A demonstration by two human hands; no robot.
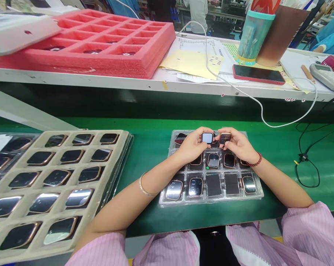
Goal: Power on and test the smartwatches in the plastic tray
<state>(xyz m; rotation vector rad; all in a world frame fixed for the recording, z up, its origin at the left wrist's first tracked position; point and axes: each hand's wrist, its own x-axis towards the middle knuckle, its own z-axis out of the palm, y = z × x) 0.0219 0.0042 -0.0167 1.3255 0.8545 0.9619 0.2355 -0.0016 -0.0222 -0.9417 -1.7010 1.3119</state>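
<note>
My left hand [193, 143] is closed on a smartwatch body [207, 138] whose screen glows pale. Close beside it, my right hand [237, 143] grips a second smartwatch body [225, 138] with a dark screen, pinched between thumb and fingers. Both hands are above the far rows of a clear plastic tray [211, 201]. Several watch bodies lie in its pockets, among them one with a lit display [195, 186] in the near row. Two near pockets show only flat black squares [213, 185]. My hands hide part of the far row.
At left, a beige tray [58, 158] holds rows of watch bodies. A white shelf [144, 84] crosses behind, bearing a red foam tray [158, 48], papers [193, 61], a phone [258, 74] and a teal cup [254, 37]. A white cable [262, 107] hangs over its edge; black cables [303, 158] lie right.
</note>
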